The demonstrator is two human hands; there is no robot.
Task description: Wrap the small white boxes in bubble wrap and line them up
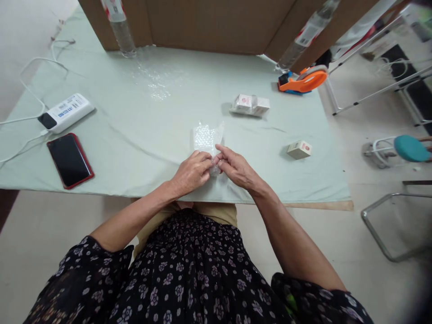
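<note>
A piece of clear bubble wrap [204, 136] lies on the table in front of me, its far part flat and its near end bunched under my fingers. My left hand [194, 171] has its fingers curled down on the near left of the wrap. From the right, my right hand [236, 169] pinches the wrap's near edge, its index finger partly extended. Whether anything sits inside the wrap is hidden by my fingers. Beyond it to the right lie two small white boxes [251, 105] in clear wrapping. A single small box [299, 150] stands farther right.
An orange tape dispenser [303, 81] sits at the right edge. Plastic bottles [123, 36] stand against a large cardboard box [209, 27] at the back. At left are a white power bank [69, 112] with cables and a phone [70, 160]. More loose wrap [158, 87] lies behind.
</note>
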